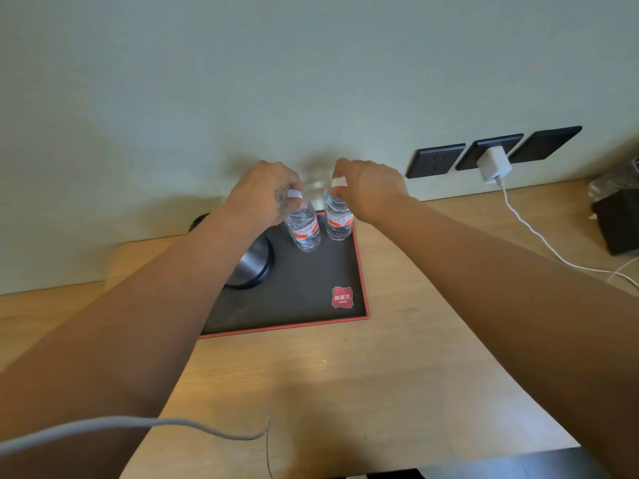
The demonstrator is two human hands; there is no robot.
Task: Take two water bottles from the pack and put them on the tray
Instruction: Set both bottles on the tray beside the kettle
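Two small clear water bottles with red-and-white labels and white caps stand upright side by side at the far end of a dark tray (pixel 311 305) with a red rim. My left hand (pixel 262 195) grips the cap of the left bottle (pixel 305 231). My right hand (pixel 366 188) pinches the cap of the right bottle (pixel 339 221). Both bottle bases rest on the tray surface. The pack is not in view.
A steel kettle (pixel 252 264) sits on the tray's left part, partly behind my left forearm. A red logo sticker (pixel 342 297) marks the tray's near right corner. Wall sockets with a white charger (pixel 493 164) and cable lie right. A dark object (pixel 619 223) sits at far right.
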